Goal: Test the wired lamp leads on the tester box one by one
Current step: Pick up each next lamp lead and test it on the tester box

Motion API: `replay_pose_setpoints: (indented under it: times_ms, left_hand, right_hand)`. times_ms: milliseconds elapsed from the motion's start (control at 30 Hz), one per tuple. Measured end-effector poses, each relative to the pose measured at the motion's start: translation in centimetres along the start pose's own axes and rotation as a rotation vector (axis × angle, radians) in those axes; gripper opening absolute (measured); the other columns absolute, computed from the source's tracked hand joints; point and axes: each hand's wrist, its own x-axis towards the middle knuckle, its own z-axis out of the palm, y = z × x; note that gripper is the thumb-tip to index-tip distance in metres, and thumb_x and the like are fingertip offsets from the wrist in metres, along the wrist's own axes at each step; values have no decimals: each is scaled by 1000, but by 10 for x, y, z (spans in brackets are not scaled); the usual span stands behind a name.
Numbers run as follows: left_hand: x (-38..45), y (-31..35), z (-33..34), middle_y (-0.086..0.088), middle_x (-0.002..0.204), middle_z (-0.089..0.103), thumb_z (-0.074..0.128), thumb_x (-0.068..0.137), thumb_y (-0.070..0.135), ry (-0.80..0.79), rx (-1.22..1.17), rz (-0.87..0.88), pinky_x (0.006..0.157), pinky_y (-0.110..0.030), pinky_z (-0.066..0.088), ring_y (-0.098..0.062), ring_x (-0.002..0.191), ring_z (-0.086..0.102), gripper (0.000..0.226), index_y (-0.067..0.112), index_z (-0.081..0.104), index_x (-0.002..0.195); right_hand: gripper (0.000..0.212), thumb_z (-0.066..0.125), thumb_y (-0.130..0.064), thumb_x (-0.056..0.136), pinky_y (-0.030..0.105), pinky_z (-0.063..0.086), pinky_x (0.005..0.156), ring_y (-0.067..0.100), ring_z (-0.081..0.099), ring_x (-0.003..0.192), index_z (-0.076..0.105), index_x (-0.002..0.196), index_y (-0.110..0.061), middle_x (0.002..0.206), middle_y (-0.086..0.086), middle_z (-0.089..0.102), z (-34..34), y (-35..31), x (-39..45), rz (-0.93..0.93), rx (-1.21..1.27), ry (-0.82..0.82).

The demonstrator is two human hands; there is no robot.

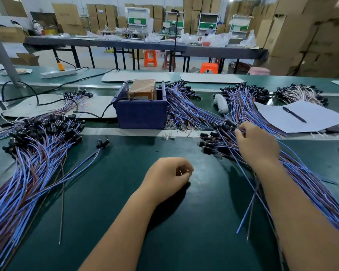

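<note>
your right hand (257, 145) is down on the near right pile of leads (294, 169), fingers curled into the wires just behind the black sockets; whether they've pinched a single lead or only rake the bunch, can't tell. your left hand (167, 176) rests mid-table on the green mat (125, 222), fingers loosely curled toward the thumb. something thin may glint between the fingertips, too small to call.

tester box (141, 112): blue, open-topped, far centre, brown block inside, black cable running off its left side. well apart from both hands.

handling, as judged: each lead looks light and floppy, two thin wires, blue and brown, joined at a small hard black socket. wires will snag on their neighbours, so draw one out slowly. take hold at the socket or just behind it; that's the stiff part. bare wire tips look thin and easy to bend, so keep fingers off them.

counts:
- tester box: one.
- piles of leads: six or so. near left pile (33, 153), small far left one, two far behind and right of the box, one far right, plus the one under your right hand. leads per pile: too many to count.
- loose pair of leads (103, 142) lying apart, near left of centre: two sockets.
- sheet of paper (301, 118) with one pen (294, 114), far right.
- one white handheld tool (221, 103) right of the box.
</note>
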Motion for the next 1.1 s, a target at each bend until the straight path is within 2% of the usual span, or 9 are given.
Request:
replay_pose_setpoints:
  times_ms: [67,133,233,400,533,700,800,933,1100]
  left_hand:
    - [0,0,1,17,71,66,68,84,17,7,-8,-13,70,-29,54,0,66,60,17,34,70,82]
    - [1,-1,2,18,68,64,67,85,16,25,-21,-28,68,-24,50,2,62,57,19,35,68,81]
    - [1,-2,2,19,68,62,66,85,16,69,-25,-42,67,-23,48,2,62,56,21,36,66,80]
    - [5,-7,-12,8,97,64,62,87,13,306,123,-114,78,-29,49,-12,81,61,18,22,73,99]
    - [2,-22,-40,-2,118,58,57,91,14,497,315,-305,78,-31,43,-24,101,58,27,18,70,113]
    - [-9,-34,-63,-18,152,32,49,87,10,422,623,-713,102,-46,30,-38,129,32,52,20,50,138]
    - [-12,-42,-74,-18,147,37,44,91,13,369,625,-847,104,-46,28,-38,130,33,49,20,46,139]
    - [-14,-47,-78,-18,132,50,47,92,11,462,597,-791,96,-46,36,-40,121,43,40,18,52,131]
    - [-15,-54,-79,-25,129,51,48,90,2,562,510,-762,94,-47,40,-43,117,49,48,6,47,137]
  right_hand:
    - [28,45,-32,100,37,39,73,33,57,93,55,121,-17,105,14,64,-4,8,4,15,-200,-52]
    - [38,50,-34,95,42,36,94,34,48,116,49,129,-17,125,16,55,-4,9,4,51,-338,-107]
    - [45,52,-37,91,46,26,105,31,34,128,44,132,-19,136,14,43,4,-8,-3,80,-257,-117]
    - [41,54,-37,90,42,25,102,29,35,125,52,128,-21,132,9,45,32,-76,-31,-78,-15,-92]
    - [42,57,-30,92,39,27,105,28,35,127,51,132,-17,134,8,42,62,-135,-76,-193,419,-258]
    - [37,51,-36,95,37,28,101,24,41,122,54,130,-23,130,3,46,85,-144,-89,-389,217,-295]
    - [30,50,-36,95,34,28,99,20,43,117,60,121,-25,123,-2,52,84,-139,-86,-365,302,-322]
    - [27,49,-35,96,32,28,99,18,44,115,63,118,-25,120,-3,53,82,-138,-87,-372,318,-326]
    - [25,49,-29,96,30,29,97,18,44,112,64,115,-22,116,-3,53,81,-139,-93,-410,328,-309]
